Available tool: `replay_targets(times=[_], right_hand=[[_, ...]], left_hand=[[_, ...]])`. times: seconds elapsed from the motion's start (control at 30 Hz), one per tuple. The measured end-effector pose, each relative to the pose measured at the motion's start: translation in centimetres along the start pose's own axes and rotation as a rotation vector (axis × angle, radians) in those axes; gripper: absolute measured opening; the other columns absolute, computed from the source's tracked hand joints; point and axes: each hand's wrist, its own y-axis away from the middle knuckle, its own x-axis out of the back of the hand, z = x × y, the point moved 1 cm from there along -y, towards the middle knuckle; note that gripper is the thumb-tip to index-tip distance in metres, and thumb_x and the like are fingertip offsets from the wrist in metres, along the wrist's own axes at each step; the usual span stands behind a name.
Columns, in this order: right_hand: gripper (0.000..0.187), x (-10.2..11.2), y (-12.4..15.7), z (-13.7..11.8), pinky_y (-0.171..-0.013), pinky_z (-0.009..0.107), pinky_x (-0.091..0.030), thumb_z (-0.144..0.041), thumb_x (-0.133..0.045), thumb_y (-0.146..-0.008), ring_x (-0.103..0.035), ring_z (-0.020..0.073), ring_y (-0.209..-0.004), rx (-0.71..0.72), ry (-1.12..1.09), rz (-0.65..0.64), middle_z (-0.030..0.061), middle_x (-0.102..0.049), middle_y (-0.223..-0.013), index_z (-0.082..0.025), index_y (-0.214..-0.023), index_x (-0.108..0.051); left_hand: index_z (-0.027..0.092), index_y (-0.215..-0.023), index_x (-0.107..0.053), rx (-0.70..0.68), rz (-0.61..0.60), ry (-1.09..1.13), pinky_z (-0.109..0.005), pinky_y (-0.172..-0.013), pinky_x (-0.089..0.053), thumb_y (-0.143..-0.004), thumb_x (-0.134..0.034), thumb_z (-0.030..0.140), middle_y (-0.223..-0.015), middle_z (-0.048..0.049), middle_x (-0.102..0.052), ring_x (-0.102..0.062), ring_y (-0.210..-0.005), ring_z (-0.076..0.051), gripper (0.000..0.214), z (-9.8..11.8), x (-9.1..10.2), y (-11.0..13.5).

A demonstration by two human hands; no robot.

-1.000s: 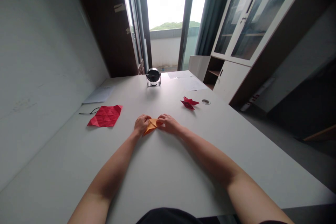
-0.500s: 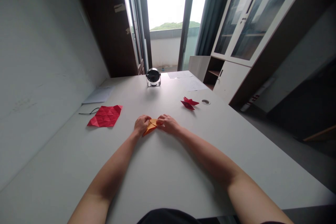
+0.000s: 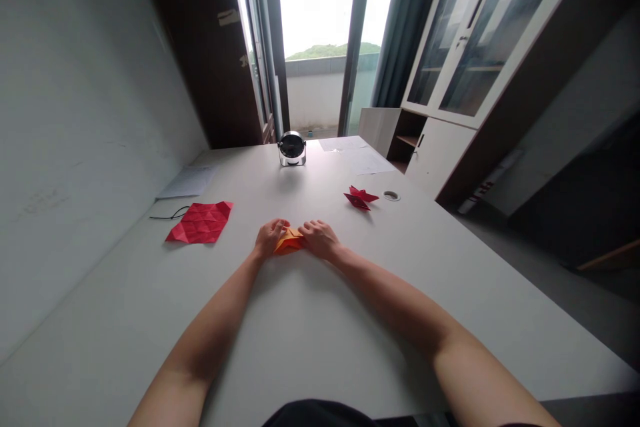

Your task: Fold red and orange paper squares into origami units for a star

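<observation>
Between my two hands is a piece of folded orange paper (image 3: 289,242), low over the white table (image 3: 320,320). My left hand (image 3: 270,237) grips its left side, fingers curled around the edge. On the other side my right hand (image 3: 320,238) has its fingers bent over the paper's right end; the fingertips are partly hidden. A creased red paper sheet (image 3: 201,222) lies spread out to the left. Over to the right rests a folded red paper figure (image 3: 361,197) with pointed ends.
A round black device on a metal stand (image 3: 292,148) stands at the table's far end. White papers (image 3: 187,182) lie by the left wall, and a thin black cord (image 3: 170,215) touches the red sheet. A round cable hole (image 3: 391,195) sits near the right edge.
The orange paper has changed shape: its lower left point has drawn up and it looks flatter and wider. My right hand has shifted slightly, its fingers more bent.
</observation>
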Motion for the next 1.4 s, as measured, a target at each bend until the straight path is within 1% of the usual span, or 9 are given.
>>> replay_targets(times=[0.17, 0.3, 0.4, 0.5, 0.67, 0.87, 1.1, 1.23, 1.4], right_hand=[[0.020, 0.2, 0.2, 0.5, -0.081, 0.030, -0.039, -0.022, -0.048, -0.097, -0.063, 0.0216, -0.088, -0.120, -0.065, 0.009, 0.0095, -0.071, -0.098, -0.019, -0.102, -0.067], [0.028, 0.3, 0.4, 0.8, -0.075, 0.028, -0.041, -0.028, -0.049, -0.097, -0.066, 0.0208, -0.088, -0.293, -0.189, 0.074, 0.0057, -0.073, -0.103, -0.026, -0.123, -0.060], [0.030, 0.0, 0.4, 1.2, -0.071, 0.027, -0.041, -0.033, -0.048, -0.097, -0.068, 0.0204, -0.083, -0.411, -0.263, 0.096, 0.0060, -0.074, -0.098, -0.026, -0.125, -0.059], [0.027, -0.4, 0.2, 1.5, -0.069, 0.026, -0.041, -0.036, -0.047, -0.097, -0.067, 0.0198, -0.077, -0.481, -0.328, 0.139, 0.0064, -0.074, -0.090, -0.025, -0.114, -0.064], [0.021, -1.0, -0.1, 1.7, -0.066, 0.023, -0.042, -0.030, -0.052, -0.092, -0.064, 0.0167, -0.070, -0.483, -0.536, 0.254, 0.0011, -0.073, -0.079, -0.026, -0.104, -0.069], [0.027, -1.8, -0.2, 2.1, -0.059, 0.023, -0.044, -0.025, -0.049, -0.087, -0.059, 0.0139, -0.056, -0.474, -0.872, 0.315, -0.0030, -0.066, -0.061, -0.025, -0.105, -0.070], [0.037, -3.1, -0.7, 2.7, -0.057, 0.023, -0.045, -0.026, -0.050, -0.075, -0.058, 0.0133, -0.058, -0.444, -1.210, 0.375, -0.0010, -0.067, -0.068, -0.018, -0.107, -0.068], [0.033, -3.1, -1.1, 3.0, -0.059, 0.025, -0.047, -0.029, -0.050, -0.069, -0.058, 0.0148, -0.062, -0.439, -1.392, 0.366, 0.0018, -0.066, -0.071, -0.016, -0.093, -0.070], [0.027, -2.3, -1.0, 3.1, -0.062, 0.026, -0.048, -0.030, -0.054, -0.068, -0.058, 0.0150, -0.067, -0.415, -1.471, 0.369, 0.0023, -0.067, -0.076, -0.017, -0.086, -0.069]], left_hand=[[0.014, -0.103, -0.069, 0.036, -0.040, 0.334, -0.042, -0.095, -0.048, -0.090, -0.042, 0.064, -0.114, -0.0150, -0.069, -0.063, -0.111, -0.029, 0.058, 0.5, -0.9, 0.1], [0.020, -0.126, -0.058, 0.032, -0.090, 0.558, -0.044, -0.101, -0.046, -0.092, -0.041, 0.065, -0.139, -0.0144, -0.055, -0.049, -0.132, -0.030, 0.059, 1.8, -1.5, 0.8], [0.029, -0.142, -0.044, -0.043, -0.145, 0.524, -0.045, -0.106, -0.043, -0.093, -0.045, 0.062, -0.151, -0.0107, -0.043, -0.042, -0.138, -0.029, 0.059, 2.4, -1.8, 1.1], [0.028, -0.149, -0.035, -0.160, -0.160, 0.344, -0.046, -0.110, -0.038, -0.086, -0.060, 0.058, -0.154, -0.0119, -0.037, -0.038, -0.140, -0.030, 0.074, 2.2, -2.2, 1.2], [0.022, -0.143, -0.046, -0.243, -0.005, -0.047, -0.046, -0.114, -0.034, -0.082, -0.069, 0.050, -0.143, -0.0139, -0.050, -0.045, -0.134, -0.031, 0.071, 1.2, -2.3, 0.8], [0.021, -0.131, -0.059, -0.205, 0.068, -0.065, -0.042, -0.105, -0.044, -0.094, -0.052, 0.041, -0.129, -0.0107, -0.062, -0.057, -0.119, -0.026, 0.043, 0.8, -1.5, 0.5], [0.022, -0.120, -0.068, -0.109, -0.016, 0.146, -0.040, -0.099, -0.048, -0.080, -0.053, 0.018, -0.119, -0.0068, -0.069, -0.062, -0.111, -0.025, 0.043, 0.7, -1.8, 0.5], [0.017, -0.113, -0.070, 0.024, -0.099, 0.457, -0.043, -0.093, -0.051, -0.071, -0.059, 0.018, -0.111, -0.0086, -0.072, -0.066, -0.102, -0.027, 0.044, 0.6, -1.5, 0.3], [0.015, -0.099, -0.072, 0.098, -0.064, 0.652, -0.046, -0.094, -0.050, -0.066, -0.070, 0.023, -0.103, -0.0087, -0.073, -0.067, -0.098, -0.027, 0.034, 0.7, -0.9, 0.1]])
